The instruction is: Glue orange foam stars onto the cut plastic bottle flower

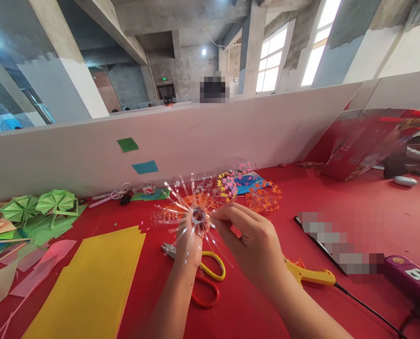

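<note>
I hold a clear plastic bottle top (pixel 195 213) cut into many thin strips that fan outward around its neck ring. My left hand (pixel 189 246) grips it from below, fingers wrapped behind the strips. My right hand (pixel 250 240) pinches one of the strips at the right of the neck between thumb and fingers. Both hands hover above a red table (pixel 337 197). Beneath my wrists lie scissors (pixel 206 278) with yellow and red handles.
Yellow paper sheets (pixel 93 278) lie at the front left, green folded paper shapes (pixel 40 207) and pink scraps farther left. Star-covered plastic pieces (pixel 252 186) sit behind the hands. A yellow-handled tool (pixel 310 274), a purple power strip (pixel 409 278) and a white partition (pixel 195 136) are around.
</note>
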`<state>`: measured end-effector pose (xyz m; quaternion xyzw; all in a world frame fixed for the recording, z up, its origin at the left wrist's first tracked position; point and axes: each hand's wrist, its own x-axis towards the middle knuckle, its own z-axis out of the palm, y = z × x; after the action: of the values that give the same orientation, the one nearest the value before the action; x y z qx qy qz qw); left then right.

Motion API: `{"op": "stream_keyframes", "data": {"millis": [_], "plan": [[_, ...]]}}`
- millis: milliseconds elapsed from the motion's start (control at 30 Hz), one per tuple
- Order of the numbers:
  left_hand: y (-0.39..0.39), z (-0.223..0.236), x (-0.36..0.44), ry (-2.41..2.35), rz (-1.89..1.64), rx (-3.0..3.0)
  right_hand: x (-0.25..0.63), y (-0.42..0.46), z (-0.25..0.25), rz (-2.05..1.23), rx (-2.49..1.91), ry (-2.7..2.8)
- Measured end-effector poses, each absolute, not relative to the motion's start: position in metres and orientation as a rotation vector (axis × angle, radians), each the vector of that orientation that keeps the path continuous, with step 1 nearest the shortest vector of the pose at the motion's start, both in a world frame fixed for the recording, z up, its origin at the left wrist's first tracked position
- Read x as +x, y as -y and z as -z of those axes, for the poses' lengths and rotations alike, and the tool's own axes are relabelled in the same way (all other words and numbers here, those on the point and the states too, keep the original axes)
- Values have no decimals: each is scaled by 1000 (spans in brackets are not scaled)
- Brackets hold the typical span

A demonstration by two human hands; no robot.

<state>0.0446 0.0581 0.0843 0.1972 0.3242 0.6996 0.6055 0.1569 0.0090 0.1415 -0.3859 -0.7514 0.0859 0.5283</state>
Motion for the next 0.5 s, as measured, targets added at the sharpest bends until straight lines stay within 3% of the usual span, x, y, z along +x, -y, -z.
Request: {"op": "stream_keyframes", "data": {"millis": [500], "plan": [[-60,-82,44,-795,-1610,482,156,-11,-140,-258,-986,1703]]}}
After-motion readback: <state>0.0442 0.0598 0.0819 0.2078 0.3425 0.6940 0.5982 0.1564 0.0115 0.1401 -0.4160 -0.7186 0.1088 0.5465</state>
